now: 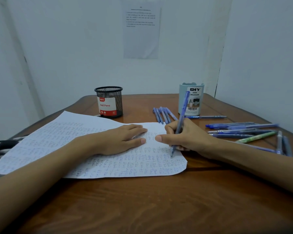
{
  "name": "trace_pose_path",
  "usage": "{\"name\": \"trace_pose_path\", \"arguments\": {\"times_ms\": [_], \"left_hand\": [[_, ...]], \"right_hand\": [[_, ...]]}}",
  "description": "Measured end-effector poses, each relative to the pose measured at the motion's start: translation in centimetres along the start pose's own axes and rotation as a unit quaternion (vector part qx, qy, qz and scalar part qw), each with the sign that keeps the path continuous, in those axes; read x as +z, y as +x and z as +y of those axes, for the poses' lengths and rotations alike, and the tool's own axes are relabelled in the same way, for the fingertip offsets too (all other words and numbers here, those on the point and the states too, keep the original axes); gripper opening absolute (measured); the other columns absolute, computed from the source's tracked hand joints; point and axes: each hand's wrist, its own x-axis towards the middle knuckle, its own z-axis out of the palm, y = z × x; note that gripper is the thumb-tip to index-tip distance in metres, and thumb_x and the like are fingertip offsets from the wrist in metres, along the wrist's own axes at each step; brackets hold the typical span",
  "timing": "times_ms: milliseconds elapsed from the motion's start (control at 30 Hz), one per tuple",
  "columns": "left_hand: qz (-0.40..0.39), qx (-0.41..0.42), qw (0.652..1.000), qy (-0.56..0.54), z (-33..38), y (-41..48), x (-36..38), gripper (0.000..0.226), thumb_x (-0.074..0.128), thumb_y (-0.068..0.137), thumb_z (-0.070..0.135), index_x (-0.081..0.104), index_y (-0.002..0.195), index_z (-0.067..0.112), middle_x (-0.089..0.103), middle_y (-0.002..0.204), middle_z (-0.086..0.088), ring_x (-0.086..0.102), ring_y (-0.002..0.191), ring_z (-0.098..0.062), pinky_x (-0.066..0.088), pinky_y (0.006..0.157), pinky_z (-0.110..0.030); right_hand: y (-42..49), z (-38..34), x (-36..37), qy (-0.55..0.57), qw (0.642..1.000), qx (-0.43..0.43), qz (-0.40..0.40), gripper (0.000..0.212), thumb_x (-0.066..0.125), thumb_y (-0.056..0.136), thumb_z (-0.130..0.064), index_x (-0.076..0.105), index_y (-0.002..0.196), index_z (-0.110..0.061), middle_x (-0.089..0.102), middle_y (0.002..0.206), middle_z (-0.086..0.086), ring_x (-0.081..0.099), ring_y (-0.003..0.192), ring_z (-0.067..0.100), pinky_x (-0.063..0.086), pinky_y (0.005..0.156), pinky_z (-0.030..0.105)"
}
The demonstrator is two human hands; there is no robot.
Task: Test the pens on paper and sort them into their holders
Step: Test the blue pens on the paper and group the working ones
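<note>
Right hand (189, 137) grips a blue pen (182, 114) between thumb and curled fingers, with the tip down on the sheet of paper (41, 146) near its right edge and the barrel leaning up and away across the front of the pale blue holder (196, 100). Left hand (123, 139) lies flat and relaxed on the paper just beside it, fingers straight, palm pressing the sheet to the wooden table (142, 200). The paper is covered in rows of small blue scribbles. A black mesh holder (109, 102) labelled "Ball Pens" stands at the paper's far edge, well apart from the blue one. Between the two holders lies a short row of blue pens (163, 115), side by side. One more pen (205, 117) lies at the foot of the blue holder. A loose heap of pens (240, 130), mostly blue with one green pen (257, 137), is spread on the table to the right of the writing hand. Dark pens (2, 144) show at the table's left edge. A printed sheet (141, 31) hangs on the wall behind.
</note>
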Motion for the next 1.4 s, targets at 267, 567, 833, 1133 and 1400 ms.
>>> {"name": "trace_pose_path", "arguments": {"times_ms": [267,567,833,1133,1400], "left_hand": [[-0.004,-0.001,1.0,0.003,0.09,-0.06,-0.07,0.055,0.025,0.095,0.05,0.016,0.147,0.033,0.012,0.156,0.012,0.014,0.141,-0.006,0.012,0.111,-0.025],[-0.005,-0.004,1.0,0.003,0.19,-0.11,-0.1,0.055,0.024,0.095,0.05,0.016,0.147,0.033,0.012,0.156,0.013,0.015,0.141,-0.006,0.012,0.111,-0.025],[-0.007,-0.006,1.0,0.004,0.35,-0.16,-0.16,0.055,0.025,0.096,0.048,0.015,0.148,0.032,0.011,0.156,0.012,0.013,0.141,-0.007,0.011,0.112,-0.025],[-0.008,-0.007,1.0,0.001,0.26,-0.23,-0.08,0.056,0.024,0.096,0.05,0.015,0.148,0.032,0.011,0.156,0.011,0.012,0.141,-0.006,0.01,0.11,-0.023],[-0.009,-0.009,1.0,0.001,0.45,-0.39,-0.13,0.056,0.024,0.096,0.05,0.014,0.148,0.032,0.01,0.156,0.011,0.012,0.142,-0.007,0.01,0.111,-0.024]], "right_hand": [[0.0,0.31,-0.11,0.002,1.0,0.009,0.008,0.04,0.061,0.086,-0.002,0.041,0.051,-0.007,0.035,0.043,0.002,0.038,0.034,0.003,0.035,0.04,0.012],[0.13,0.34,0.0,-0.007,0.999,0.002,0.031,0.038,0.062,0.086,-0.006,0.044,0.052,-0.004,0.037,0.04,-0.002,0.04,0.034,0.004,0.039,0.043,0.011],[0.19,0.34,0.0,-0.019,0.999,0.007,0.034,0.037,0.061,0.086,-0.004,0.043,0.054,-0.006,0.037,0.043,0.001,0.039,0.035,0.003,0.038,0.042,0.012],[0.19,0.54,0.03,-0.019,0.998,-0.032,0.047,0.038,0.06,0.085,0.0,0.04,0.053,-0.005,0.033,0.045,0.003,0.036,0.038,0.003,0.036,0.044,0.011],[0.31,0.67,0.04,-0.034,0.997,-0.036,0.055,0.04,0.058,0.083,0.003,0.037,0.051,-0.007,0.03,0.047,0.005,0.033,0.041,0.004,0.035,0.045,0.011]]}}
